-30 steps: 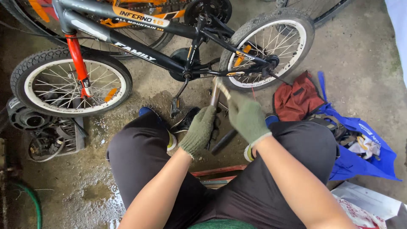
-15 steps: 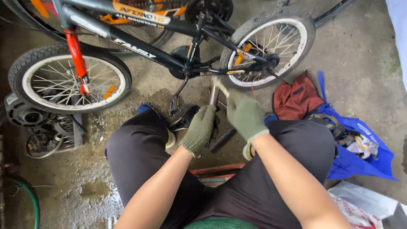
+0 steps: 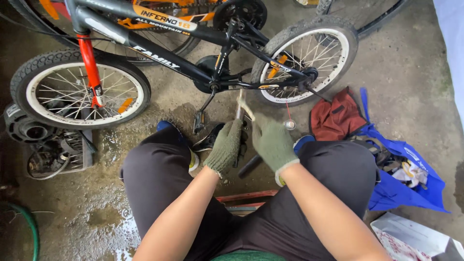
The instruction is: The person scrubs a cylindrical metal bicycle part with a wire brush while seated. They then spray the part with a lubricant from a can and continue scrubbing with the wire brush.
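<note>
Bike (image 3: pixel 193 58) is lying across wet concrete, its crank and pedal (image 3: pixel 199 121) hanging just ahead of the knees. Blue bag (image 3: pixel 411 188) is sitting at right beside a red cloth (image 3: pixel 336 118). Left hand (image 3: pixel 224 147) is clamping a dark tool (image 3: pixel 238 140) upright near the pedal; right hand (image 3: pixel 273 142) is pinching a pale strip (image 3: pixel 245 107) at its top.

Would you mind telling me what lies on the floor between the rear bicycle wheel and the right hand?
In the head view, a small round metal can stands on the concrete between the rear wheel and the gloved right hand.
</note>
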